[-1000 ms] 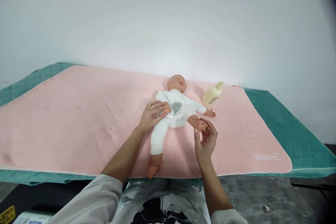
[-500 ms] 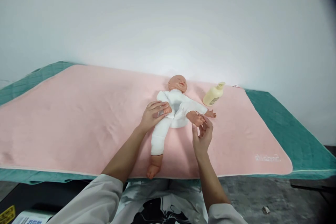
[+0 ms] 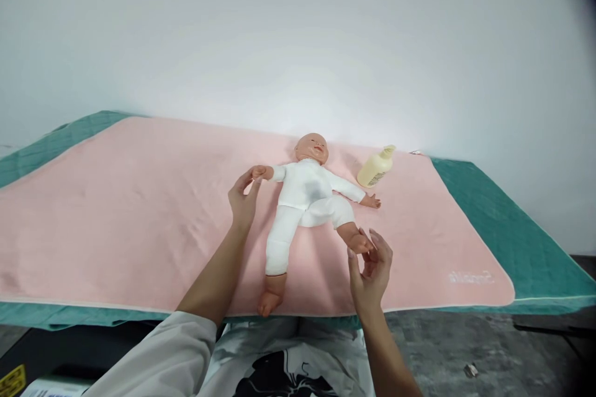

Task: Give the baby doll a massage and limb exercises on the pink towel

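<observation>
A baby doll (image 3: 298,189) with a white cloth body lies on its back, its head toward the wall. My left hand (image 3: 243,198) pinches the doll's hand (image 3: 262,172) between thumb and fingers, with that arm stretched out to the side. Around the doll's foot (image 3: 358,243) on the right, my right hand (image 3: 371,270) has its thumb and fingertips curled. This leg is bent outward, while the other leg lies straight toward me. A grey patch marks the doll's belly. Beyond the doll's free hand, a pale yellow pump bottle (image 3: 375,169) stands tilted in view.
Under the doll is a pink mat (image 3: 139,211), spread over a green quilted cover (image 3: 521,242). A white wall (image 3: 298,43) rises behind the far edge. Below the near edge, a black surface (image 3: 79,353) is at left and grey floor (image 3: 433,347) at right.
My left hand has drawn the doll's hand from its belly out to the left. My right hand has moved down and right with the foot, lowering that leg from the belly.
</observation>
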Tool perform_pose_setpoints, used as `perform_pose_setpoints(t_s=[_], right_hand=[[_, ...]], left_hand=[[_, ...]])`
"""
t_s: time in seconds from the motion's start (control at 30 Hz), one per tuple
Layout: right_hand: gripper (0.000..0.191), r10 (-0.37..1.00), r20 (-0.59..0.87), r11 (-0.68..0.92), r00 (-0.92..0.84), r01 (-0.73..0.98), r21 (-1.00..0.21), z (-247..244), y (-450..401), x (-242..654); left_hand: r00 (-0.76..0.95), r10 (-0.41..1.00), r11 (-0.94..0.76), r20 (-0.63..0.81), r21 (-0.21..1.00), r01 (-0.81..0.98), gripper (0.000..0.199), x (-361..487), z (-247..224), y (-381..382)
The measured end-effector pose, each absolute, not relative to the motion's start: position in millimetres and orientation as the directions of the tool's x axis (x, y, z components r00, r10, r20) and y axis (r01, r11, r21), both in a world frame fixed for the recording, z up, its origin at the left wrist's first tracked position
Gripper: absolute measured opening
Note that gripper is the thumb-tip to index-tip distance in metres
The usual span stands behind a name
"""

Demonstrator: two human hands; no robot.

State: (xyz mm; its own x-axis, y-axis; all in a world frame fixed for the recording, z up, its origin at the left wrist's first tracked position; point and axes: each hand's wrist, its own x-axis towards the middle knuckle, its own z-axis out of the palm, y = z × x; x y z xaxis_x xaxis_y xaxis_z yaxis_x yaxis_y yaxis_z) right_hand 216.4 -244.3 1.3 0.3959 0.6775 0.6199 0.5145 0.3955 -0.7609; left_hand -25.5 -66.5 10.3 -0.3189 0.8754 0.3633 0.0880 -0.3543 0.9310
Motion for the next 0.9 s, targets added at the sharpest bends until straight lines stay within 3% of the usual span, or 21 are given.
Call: perform_pose_setpoints(t_s=[0.23, 0.37, 0.57, 0.9], right_hand=[[0.053, 0.757, 0.528, 0.251, 0.386, 0.573, -0.780, -28.9, -279.6, 220.3], [0.052, 0.794, 0.515, 0.206, 0.324, 0.653, -0.729, -40.2, -292.1, 219.3], [0.051, 0.810, 0.550, 0.228, 0.204, 0.755, -0.615, -52.0, -302.6, 215.0], [0.046, 0.859, 0.483, 0.203, 0.167, 0.757, -0.621, -68.7, -313.1, 210.9]], left_hand=[[-0.530, 0.836, -0.243, 0.142, 0.962, -0.125, 0.040, -35.2, 4.1, -51.7], [-0.534, 0.842, -0.121, -0.073, 0.939, -0.320, 0.034, -38.9, -2.2, -46.3], [-0.499, 0.787, 0.009, -0.363, 0.815, -0.579, 0.030, -45.6, -6.2, -36.2], [-0.474, 0.753, 0.019, -0.456, 0.736, -0.677, 0.024, -49.2, -10.0, -27.0]])
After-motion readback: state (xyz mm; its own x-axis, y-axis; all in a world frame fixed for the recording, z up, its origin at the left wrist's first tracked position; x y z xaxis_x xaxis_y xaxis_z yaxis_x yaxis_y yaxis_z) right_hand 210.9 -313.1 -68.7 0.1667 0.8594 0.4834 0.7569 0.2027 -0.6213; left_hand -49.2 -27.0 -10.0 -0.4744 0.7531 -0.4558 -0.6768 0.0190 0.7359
